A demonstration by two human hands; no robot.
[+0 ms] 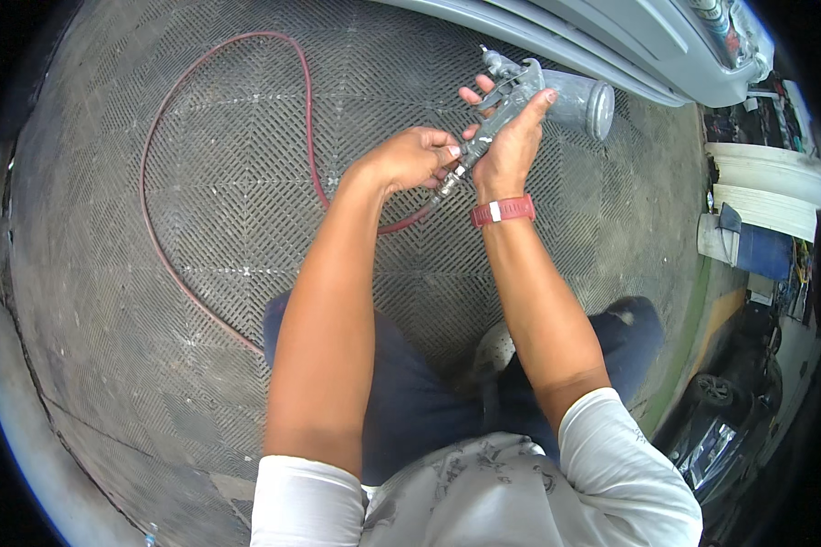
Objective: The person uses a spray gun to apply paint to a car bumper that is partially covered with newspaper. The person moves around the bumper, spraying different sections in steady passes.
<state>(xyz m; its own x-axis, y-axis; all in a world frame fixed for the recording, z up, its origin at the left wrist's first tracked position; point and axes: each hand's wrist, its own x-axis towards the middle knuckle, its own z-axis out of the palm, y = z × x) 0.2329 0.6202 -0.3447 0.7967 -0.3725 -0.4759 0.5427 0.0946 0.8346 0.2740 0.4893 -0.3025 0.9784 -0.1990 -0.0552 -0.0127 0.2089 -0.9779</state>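
Observation:
My right hand (511, 141) is wrapped around the handle of a grey metal spray gun (520, 87) with a round metal cup (582, 102) pointing right. A red band sits on that wrist. Just left of it, my left hand (410, 157) pinches the metal hose fitting (449, 182) at the bottom of the gun's handle. From that fitting a thin red air hose (237, 41) runs down and loops wide over the floor to the left.
I stand on a grey grated floor (201, 182). A pale grey car body panel (611, 41) runs along the top right. White buckets (764, 182) and a blue box (759, 251) stand at the right edge, a dark wheel (713, 390) lower right.

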